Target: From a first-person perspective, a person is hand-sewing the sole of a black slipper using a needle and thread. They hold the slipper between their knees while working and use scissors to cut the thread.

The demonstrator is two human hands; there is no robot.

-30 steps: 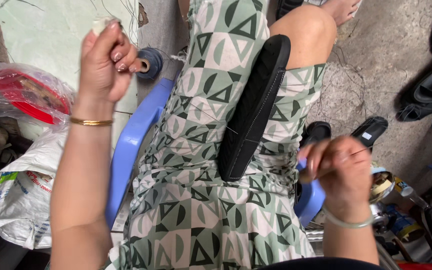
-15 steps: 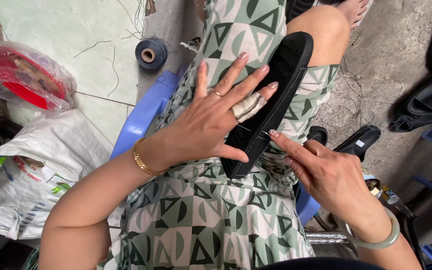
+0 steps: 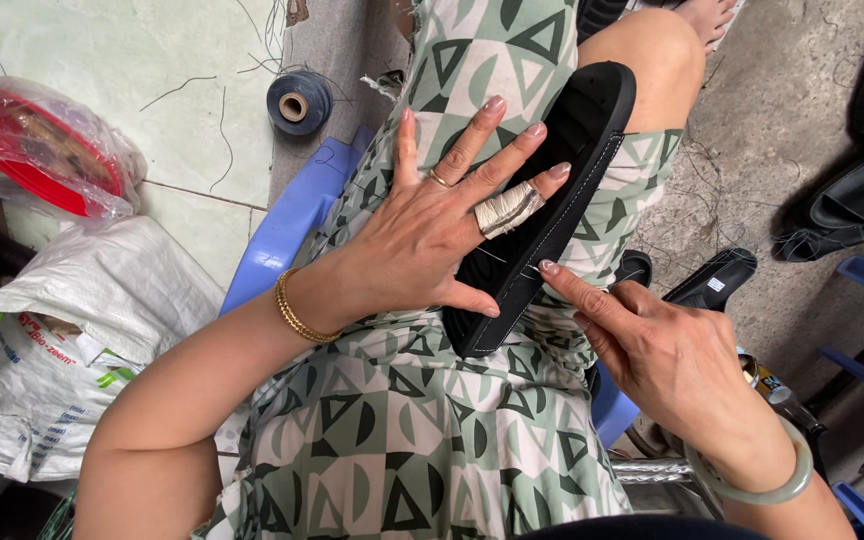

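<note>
A black shoe sole [image 3: 592, 130] with a stitched edge lies slanted across my lap on a green patterned dress [image 3: 402, 430]. My left hand [image 3: 432, 235] rests flat on it with fingers spread and the thumb across the sole, holding it down. Its middle finger is wrapped in pale tape [image 3: 507, 210]. My right hand [image 3: 662, 360] comes in from the lower right. Its index fingertip touches the sole's right edge, where a thin pale needle or thread [image 3: 512, 262] crosses the sole. The other right-hand fingers are curled under, hiding what they hold.
I sit on a blue plastic chair [image 3: 292, 220]. A dark blue thread spool [image 3: 299, 103] lies on the floor behind it. At left are a red dish in a clear bag [image 3: 42, 150] and a white sack [image 3: 62, 340]. Black sandals [image 3: 712, 280] and dark shoe parts [image 3: 852, 200] lie at right.
My left hand came down from high at the left and now lies flat on the sole. My right hand moved to the sole's edge with its index finger out.
</note>
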